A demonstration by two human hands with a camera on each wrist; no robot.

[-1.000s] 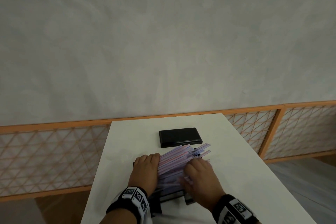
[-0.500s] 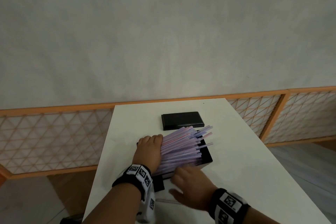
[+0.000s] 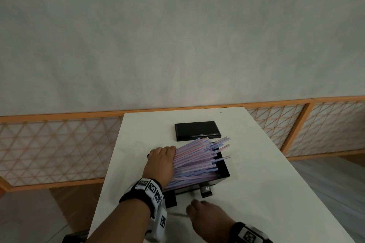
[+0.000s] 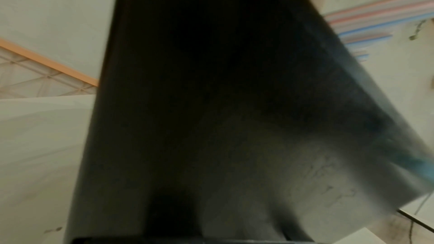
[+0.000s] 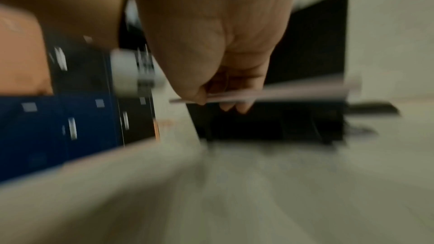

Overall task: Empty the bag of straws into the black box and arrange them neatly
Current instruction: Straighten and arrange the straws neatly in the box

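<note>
The straws [image 3: 194, 161] are lying fanned in the black box [image 3: 224, 170] on the white desk [image 3: 266, 173], their far ends jutting past its rim. The left hand [image 3: 161, 161] is pressing flat against their left side, its grip released. The right hand [image 3: 206, 216], near the box's front wall, is pinching a loose straw [image 5: 281, 93]. The black lid [image 3: 197, 130] is lying just beyond the box.
</note>
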